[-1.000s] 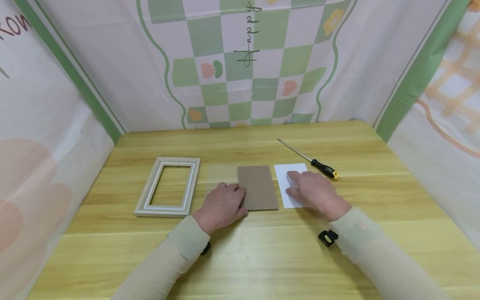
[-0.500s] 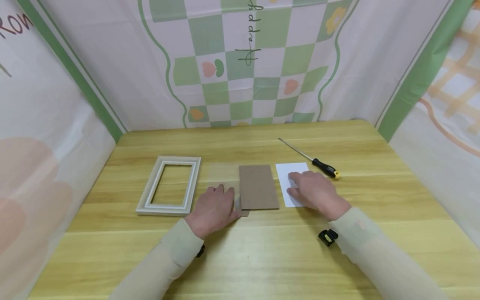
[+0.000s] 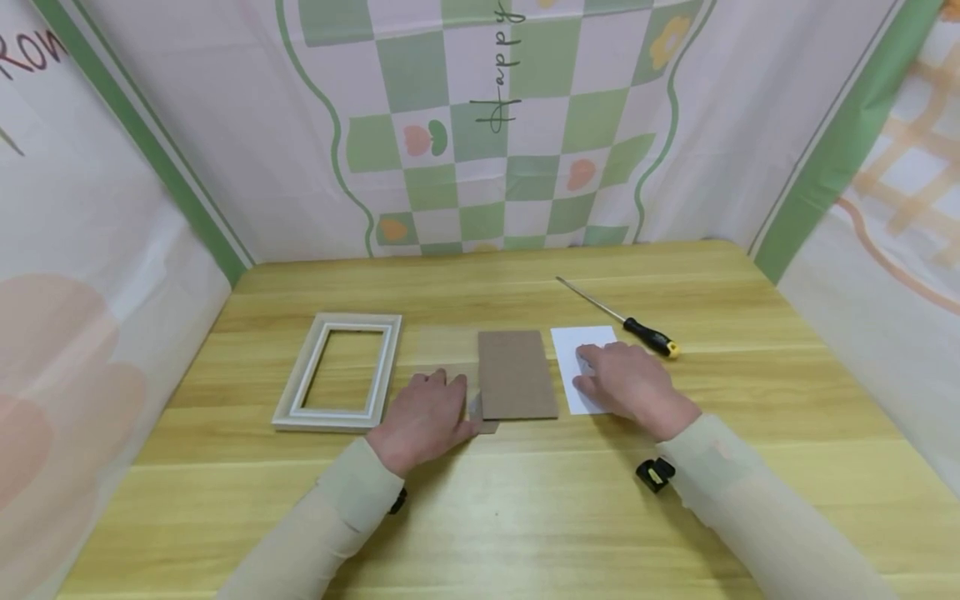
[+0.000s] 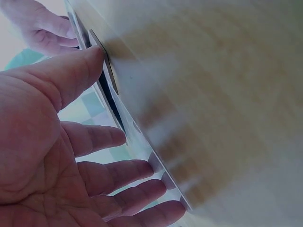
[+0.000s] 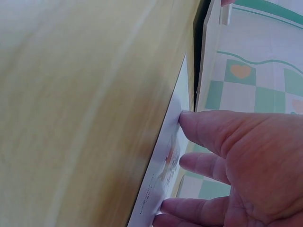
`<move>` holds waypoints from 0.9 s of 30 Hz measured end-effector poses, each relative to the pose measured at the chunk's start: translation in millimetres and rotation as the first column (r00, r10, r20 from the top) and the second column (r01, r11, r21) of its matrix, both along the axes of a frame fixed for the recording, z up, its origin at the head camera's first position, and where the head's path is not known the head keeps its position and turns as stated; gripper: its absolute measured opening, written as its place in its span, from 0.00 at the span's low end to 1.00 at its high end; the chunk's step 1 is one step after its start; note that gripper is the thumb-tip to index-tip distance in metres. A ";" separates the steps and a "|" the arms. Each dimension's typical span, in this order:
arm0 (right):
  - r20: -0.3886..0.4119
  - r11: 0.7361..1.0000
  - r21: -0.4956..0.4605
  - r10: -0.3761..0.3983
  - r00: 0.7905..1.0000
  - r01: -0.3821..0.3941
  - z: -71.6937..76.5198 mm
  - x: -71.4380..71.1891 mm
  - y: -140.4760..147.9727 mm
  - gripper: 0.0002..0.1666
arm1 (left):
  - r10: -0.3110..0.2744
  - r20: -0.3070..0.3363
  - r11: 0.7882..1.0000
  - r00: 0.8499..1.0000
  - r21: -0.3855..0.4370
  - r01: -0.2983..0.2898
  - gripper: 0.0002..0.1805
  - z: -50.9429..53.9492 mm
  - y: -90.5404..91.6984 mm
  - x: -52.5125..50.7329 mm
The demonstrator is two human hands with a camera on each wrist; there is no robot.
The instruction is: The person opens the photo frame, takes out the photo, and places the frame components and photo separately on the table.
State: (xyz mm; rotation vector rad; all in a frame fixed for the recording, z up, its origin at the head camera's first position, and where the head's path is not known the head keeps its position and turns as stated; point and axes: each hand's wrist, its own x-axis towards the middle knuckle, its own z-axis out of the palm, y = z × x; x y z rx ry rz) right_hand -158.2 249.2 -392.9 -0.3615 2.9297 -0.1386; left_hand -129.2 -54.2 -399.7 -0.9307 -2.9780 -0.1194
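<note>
My left hand rests with its fingers spread on a thin clear sheet that is hard to make out against the wood. In the left wrist view its fingertips touch the sheet near the edge. Beside it, to the right, lies a brown backing board; a small brown corner shows near my left thumb. My right hand touches a white card and covers much of it. Some print and a small picture show on the card in the right wrist view.
An off-white picture frame with an open middle lies at the left. Behind my right hand lies a screwdriver with a black and yellow handle. Printed cloth hangs around the back and sides of the wooden table.
My left hand has moved slightly left, away from the brown board's edge, and its fingers now lie on the clear sheet. The right hand has stayed on the white card.
</note>
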 end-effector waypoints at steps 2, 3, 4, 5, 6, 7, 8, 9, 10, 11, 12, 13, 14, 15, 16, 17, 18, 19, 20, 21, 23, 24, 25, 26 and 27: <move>-0.001 1.000 -0.002 0.000 1.000 0.000 -0.9 -0.6 0.2 0.35 | 0.002 0.003 1.000 1.000 0.000 -0.002 0.29 0.4 0.1 0.1; 0.001 1.000 -0.003 0.000 1.000 0.000 -1.2 -1.0 0.3 0.35 | 0.002 0.004 1.000 1.000 0.000 -0.002 0.29 0.5 0.1 0.1; 0.003 1.000 -0.003 -0.002 1.000 0.002 -1.3 -1.3 0.3 0.35 | 0.003 0.003 1.000 1.000 0.001 -0.003 0.29 0.9 0.1 0.2; 0.006 1.000 -0.003 -0.005 1.000 0.005 -1.5 -1.5 0.1 0.35 | 0.006 0.008 1.000 1.000 0.004 -0.006 0.29 1.0 0.1 0.2; 0.008 1.000 -0.003 -0.006 1.000 0.006 -1.5 -1.6 0.0 0.35 | 0.008 0.010 1.000 1.000 0.005 -0.008 0.29 1.1 0.1 0.1; 0.011 1.000 -0.002 -0.007 1.000 0.007 -1.4 -1.8 -0.2 0.35 | 0.010 0.011 1.000 1.000 0.007 -0.010 0.29 1.3 -0.1 0.2; 0.013 1.000 -0.001 -0.009 1.000 0.009 -1.5 -2.0 -0.3 0.35 | 0.012 0.012 1.000 1.000 0.009 -0.013 0.29 1.5 -0.3 0.2; 0.014 1.000 0.000 -0.010 1.000 0.010 -1.5 -2.1 -0.4 0.36 | 0.017 0.017 1.000 1.000 0.009 -0.017 0.28 1.5 -0.6 0.2; 0.016 1.000 -0.001 -0.011 1.000 0.011 -1.5 -2.3 -0.5 0.36 | 0.021 0.022 1.000 1.000 0.009 -0.021 0.29 1.6 -0.9 0.2; 0.017 1.000 -0.001 -0.011 1.000 0.011 -1.4 -2.4 -0.6 0.36 | 0.028 0.030 1.000 0.999 0.013 -0.029 0.28 1.3 -1.1 0.0; 0.019 1.000 -0.001 -0.013 1.000 0.013 -1.4 -2.5 -0.6 0.36 | 0.035 0.034 0.999 0.999 0.015 -0.035 0.28 1.3 -1.4 -0.3; 0.020 1.000 -0.004 -0.016 1.000 0.016 -1.3 -2.6 -0.5 0.36 | 0.041 0.036 0.999 0.999 0.017 -0.041 0.28 1.1 -1.7 -0.5; 0.021 1.000 -0.006 -0.020 1.000 0.020 -1.2 -2.7 -0.5 0.36 | 0.044 0.036 0.999 0.998 0.019 -0.045 0.27 0.9 -2.1 -1.1; 0.020 1.000 -0.007 -0.023 1.000 0.023 -1.1 -2.8 -0.5 0.37 | 0.048 0.036 0.999 0.998 0.020 -0.048 0.27 0.6 -2.4 -1.7; 0.021 1.000 -0.010 -0.027 0.999 0.027 -0.9 -2.9 -0.6 0.37 | 0.047 0.033 0.999 0.998 0.022 -0.048 0.26 0.6 -2.9 -2.4; 0.022 0.999 -0.013 -0.031 0.999 0.032 -0.9 -3.1 -0.5 0.37 | 0.048 0.030 0.999 0.998 0.023 -0.048 0.26 0.5 -3.4 -3.2; 0.023 0.999 -0.017 -0.037 0.999 0.037 -0.7 -3.3 -0.4 0.38 | 0.046 0.025 0.999 0.999 0.024 -0.047 0.26 0.5 -3.8 -3.9; 0.026 0.999 -0.020 -0.043 0.999 0.043 -0.6 -3.5 -0.4 0.38 | 0.048 0.023 0.999 0.999 0.025 -0.048 0.27 0.5 -4.3 -4.5; 0.028 0.999 -0.022 -0.047 0.999 0.048 -0.4 -3.6 -0.6 0.39 | 0.051 0.029 0.998 0.998 0.025 -0.052 0.27 1.1 -4.8 -5.0; 0.030 0.998 -0.024 -0.051 0.998 0.052 -0.3 -3.8 -0.7 0.39 | 0.057 0.036 0.998 0.998 0.028 -0.058 0.28 1.3 -5.2 -5.6; 0.036 0.998 -0.030 -0.061 0.998 0.062 0.2 -3.9 -1.0 0.40 | 0.070 0.052 0.997 0.996 0.032 -0.071 0.32 2.0 -5.9 -6.8; 0.036 0.997 -0.032 -0.064 0.997 0.065 0.4 -3.9 -1.2 0.40 | 0.076 0.058 0.996 0.995 0.033 -0.077 0.34 2.2 -6.3 -7.3; 0.036 0.997 -0.033 -0.067 0.997 0.068 0.6 -3.7 -1.3 0.41 | 0.080 0.061 0.996 0.995 0.033 -0.082 0.36 2.3 -6.7 -7.9; 0.032 0.997 -0.034 -0.067 0.997 0.068 0.7 -3.5 -1.4 0.41 | 0.082 0.063 0.996 0.995 0.037 -0.084 0.38 2.3 -7.1 -8.7; 0.026 0.997 -0.037 -0.066 0.997 0.067 0.9 -3.4 -1.4 0.41 | 0.083 0.060 0.995 0.995 0.047 -0.085 0.38 2.1 -7.5 -9.5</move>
